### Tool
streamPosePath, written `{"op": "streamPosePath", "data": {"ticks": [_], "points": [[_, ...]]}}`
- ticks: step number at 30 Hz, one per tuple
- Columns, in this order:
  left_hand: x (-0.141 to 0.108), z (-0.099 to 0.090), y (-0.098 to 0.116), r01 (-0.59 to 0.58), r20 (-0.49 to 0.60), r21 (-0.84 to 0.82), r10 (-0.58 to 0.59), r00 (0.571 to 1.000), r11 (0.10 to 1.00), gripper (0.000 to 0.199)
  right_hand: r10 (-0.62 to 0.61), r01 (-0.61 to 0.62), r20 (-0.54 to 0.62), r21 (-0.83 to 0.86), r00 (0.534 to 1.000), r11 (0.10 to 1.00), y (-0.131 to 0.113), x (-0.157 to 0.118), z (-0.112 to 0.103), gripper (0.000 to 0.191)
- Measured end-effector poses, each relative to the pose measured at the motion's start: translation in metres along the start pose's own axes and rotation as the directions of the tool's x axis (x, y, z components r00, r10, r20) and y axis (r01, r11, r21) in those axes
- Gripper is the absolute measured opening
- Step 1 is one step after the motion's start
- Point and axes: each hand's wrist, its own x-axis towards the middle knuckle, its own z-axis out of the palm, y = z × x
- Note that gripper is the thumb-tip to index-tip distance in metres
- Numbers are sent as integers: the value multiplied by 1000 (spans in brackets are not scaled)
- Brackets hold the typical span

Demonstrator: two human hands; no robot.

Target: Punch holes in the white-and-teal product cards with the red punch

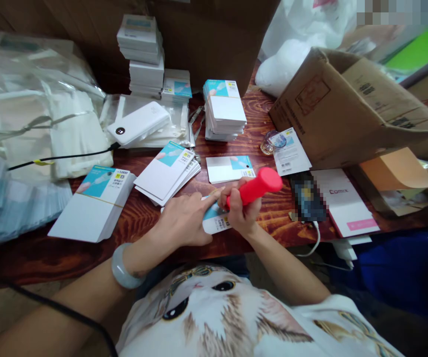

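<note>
Resting palm-down, left hand [180, 218] on printed card [217, 224], fingers apart; right hand [245, 213] clamped around red handle [260, 186]

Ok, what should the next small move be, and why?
Probably a light press of the red tool onto the card: the right hand holds the tool over it, and the left hand lies across the card, seemingly steadying it. The tip is hidden.

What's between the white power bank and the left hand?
The head view shows a pile of printed cards between the power bank and left hand.
</note>
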Motion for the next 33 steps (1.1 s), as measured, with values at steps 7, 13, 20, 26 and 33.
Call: {"op": "streamPosePath", "data": {"ticks": [7, 13, 20, 26, 33], "points": [[-4, -9, -6, -32, 104, -61, 38, 994, 998, 105, 31, 95, -563, 192, 826, 977, -35, 28, -3, 22], [4, -44, -33, 76, 33, -417, -68, 997, 906, 86, -52, 152, -704, 80, 708, 985, -25, 60, -54, 28], [108, -62, -6, -100, -251, -185, 51, 967, 978, 82, -91, 203, -748, 60, 658, 977, -14, 57, -62, 27], [130, -43, 12, -50, -193, 36, 56, 980, 998, 112, -86, 189, -731, 60, 677, 980, -14, 53, -62, 36], [64, -59, -43, 347, -297, -31, -340, 892, 937, 56, -61, 167, -723, 76, 688, 983, -14, 54, -60, 34]]}}
